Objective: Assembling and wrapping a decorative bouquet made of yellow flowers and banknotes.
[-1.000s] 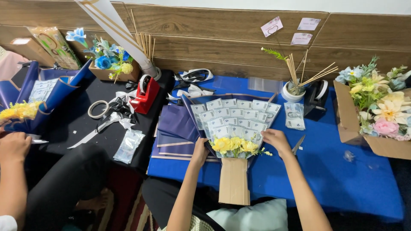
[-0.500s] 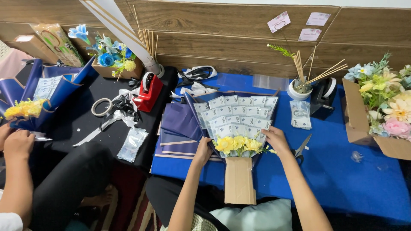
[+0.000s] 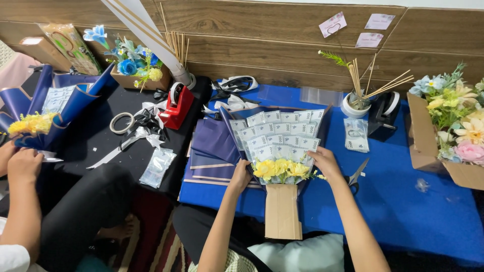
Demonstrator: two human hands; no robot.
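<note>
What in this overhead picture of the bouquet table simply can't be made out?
Head view only:
- Left hand fingertips: tucked behind the yellow flowers.
- Right hand fingertips: hidden behind the fan of banknotes.
- Scissors: partly covered by the right forearm.
- Flower box: cut off by the right edge.
- Co-worker's hands: cut off by the left edge.

Banknote fan (image 3: 276,135) at table centre, flowers (image 3: 281,168) on its near edge, cardboard piece (image 3: 282,211) nearer still. Paper sheets (image 3: 212,151) left, scissors (image 3: 356,176) right. Tape dispenser (image 3: 177,105) far left; stick cup (image 3: 355,106) far right.
</note>
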